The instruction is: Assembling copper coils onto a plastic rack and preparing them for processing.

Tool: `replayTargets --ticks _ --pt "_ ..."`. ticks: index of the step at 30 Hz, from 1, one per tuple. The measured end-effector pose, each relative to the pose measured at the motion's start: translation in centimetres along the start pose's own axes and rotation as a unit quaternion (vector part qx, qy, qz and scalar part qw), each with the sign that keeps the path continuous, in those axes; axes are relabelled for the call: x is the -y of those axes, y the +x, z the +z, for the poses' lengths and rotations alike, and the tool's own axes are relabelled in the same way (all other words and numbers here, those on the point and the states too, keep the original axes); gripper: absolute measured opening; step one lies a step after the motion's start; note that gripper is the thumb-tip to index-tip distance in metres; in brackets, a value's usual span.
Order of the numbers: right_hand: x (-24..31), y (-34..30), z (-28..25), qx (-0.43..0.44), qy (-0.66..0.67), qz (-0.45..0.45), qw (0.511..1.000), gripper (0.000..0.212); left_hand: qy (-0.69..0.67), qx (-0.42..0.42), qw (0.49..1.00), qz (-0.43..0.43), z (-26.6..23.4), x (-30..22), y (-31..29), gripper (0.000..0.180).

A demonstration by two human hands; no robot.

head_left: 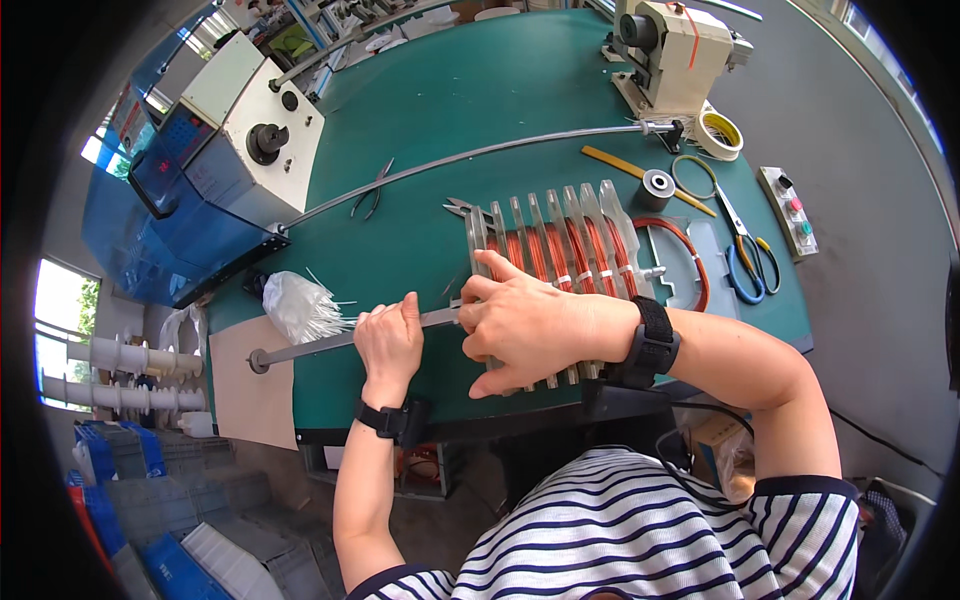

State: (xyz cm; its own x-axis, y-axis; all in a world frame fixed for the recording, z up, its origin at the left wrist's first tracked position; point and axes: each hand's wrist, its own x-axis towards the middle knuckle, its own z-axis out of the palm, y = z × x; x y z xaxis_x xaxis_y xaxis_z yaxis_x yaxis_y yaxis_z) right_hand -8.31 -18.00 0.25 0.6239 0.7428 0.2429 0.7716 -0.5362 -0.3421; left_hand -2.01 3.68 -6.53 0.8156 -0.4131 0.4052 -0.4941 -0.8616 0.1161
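Note:
My left hand (388, 345) is closed round a flat metal bar (310, 347), thumb pointing up. The bar runs from a round end piece at the left to the left end of a coil former (560, 250). This former has several clear upright plates with orange-red copper wire wound between them. My right hand (535, 315) lies over the former's left end, its bent fingers gripping there; the fingertips are partly hidden. A loop of the same wire (700, 265) curves out at the former's right.
White cable ties (305, 305) in a bag lie beyond my left hand. A long metal rod (440, 160) crosses the green table (450, 80) between two machines. Pliers (374, 190), scissors (735, 215), a yellow strip (630, 172), a tape roll (718, 135) and a button box (788, 212) lie around.

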Motion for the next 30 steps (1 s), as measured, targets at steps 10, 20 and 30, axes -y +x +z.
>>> replayTargets --ticks 10,20,30 --pt "-1.2 -4.3 -5.7 -0.333 -0.142 0.261 0.895 0.046 -0.046 0.048 0.990 -0.123 -3.4 12.3 -1.5 0.040" --pt "1.5 -16.7 -1.1 -0.342 0.134 0.448 0.815 0.050 -0.243 0.164 0.883 0.365 -4.1 -21.2 6.3 0.019" --pt "0.0 -31.3 -2.3 -0.527 0.252 0.492 0.646 0.042 -0.104 0.162 0.938 0.289 -5.2 -22.3 5.5 0.015"
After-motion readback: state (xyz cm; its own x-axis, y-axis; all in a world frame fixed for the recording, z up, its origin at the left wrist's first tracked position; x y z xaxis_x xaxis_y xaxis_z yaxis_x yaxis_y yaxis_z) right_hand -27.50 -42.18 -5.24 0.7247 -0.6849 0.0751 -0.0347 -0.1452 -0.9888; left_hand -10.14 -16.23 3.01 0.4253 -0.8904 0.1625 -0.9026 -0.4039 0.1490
